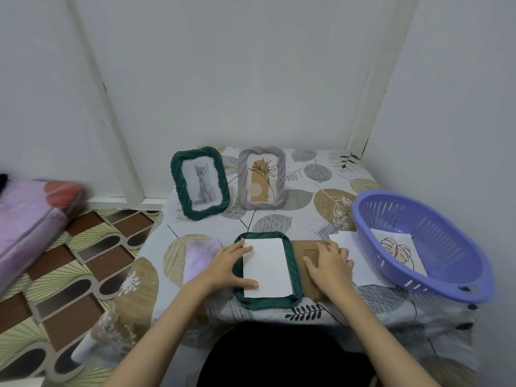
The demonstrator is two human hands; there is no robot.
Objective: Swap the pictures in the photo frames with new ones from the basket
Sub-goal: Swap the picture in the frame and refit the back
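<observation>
Both your forearms reach forward over the table's near edge. Your left hand lies flat, fingers spread, pressing the white sheet in the face-down green frame. Your right hand rests open on the brown backing board. Right of it the purple basket holds a leaf picture; two framed pictures, a cat frame and a grey frame, stand beyond.

Both forearms are bare, no sleeves showing, and the left hand and right hand wear no rings; a black garment covers the lap.
</observation>
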